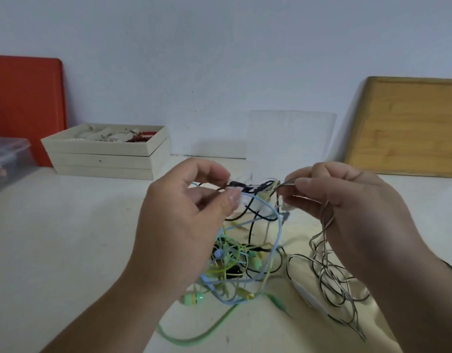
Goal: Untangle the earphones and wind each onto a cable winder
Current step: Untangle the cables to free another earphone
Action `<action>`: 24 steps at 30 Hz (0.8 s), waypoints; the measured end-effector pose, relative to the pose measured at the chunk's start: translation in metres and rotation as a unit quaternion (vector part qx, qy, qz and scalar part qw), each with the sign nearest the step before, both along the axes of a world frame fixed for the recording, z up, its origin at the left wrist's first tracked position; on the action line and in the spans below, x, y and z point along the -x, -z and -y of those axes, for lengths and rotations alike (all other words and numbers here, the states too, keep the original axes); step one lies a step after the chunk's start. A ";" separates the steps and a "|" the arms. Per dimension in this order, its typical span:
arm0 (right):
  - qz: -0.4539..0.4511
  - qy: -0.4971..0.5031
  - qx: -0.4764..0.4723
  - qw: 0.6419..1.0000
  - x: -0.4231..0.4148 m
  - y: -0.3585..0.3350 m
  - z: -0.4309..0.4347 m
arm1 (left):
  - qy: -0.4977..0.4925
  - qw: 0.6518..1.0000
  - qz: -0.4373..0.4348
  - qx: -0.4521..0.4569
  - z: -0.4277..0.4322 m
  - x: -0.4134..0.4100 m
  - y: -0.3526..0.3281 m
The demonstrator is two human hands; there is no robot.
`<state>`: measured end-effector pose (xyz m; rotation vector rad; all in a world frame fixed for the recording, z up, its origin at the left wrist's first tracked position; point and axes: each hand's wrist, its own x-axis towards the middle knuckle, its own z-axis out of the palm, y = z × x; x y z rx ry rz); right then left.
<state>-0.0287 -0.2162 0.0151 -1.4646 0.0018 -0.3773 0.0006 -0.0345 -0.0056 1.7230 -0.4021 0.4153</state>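
A tangle of earphones (245,258) in light blue, green, yellow and black hangs from my hands down to the white table (67,238). My left hand (184,220) pinches the knot's upper left, where a light blue cable (277,225) loops out. My right hand (347,210) pinches a thin grey-brown cable (326,271) at the knot's upper right; its loops trail down below my wrist. A white flat piece (309,296), possibly a cable winder, lies under those loops.
A stack of cream trays (105,159) with jewellery stands at the back left. A red board (26,103) and a clear plastic box (8,159) are at the far left. A wooden board (408,126) leans on the wall at the right. A translucent container (291,136) stands behind the hands.
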 end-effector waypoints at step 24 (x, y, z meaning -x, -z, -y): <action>0.006 -0.148 -0.045 0.988 0.007 -0.002 -0.008 | 0.172 0.968 0.008 -0.181 -0.014 -0.005 -0.005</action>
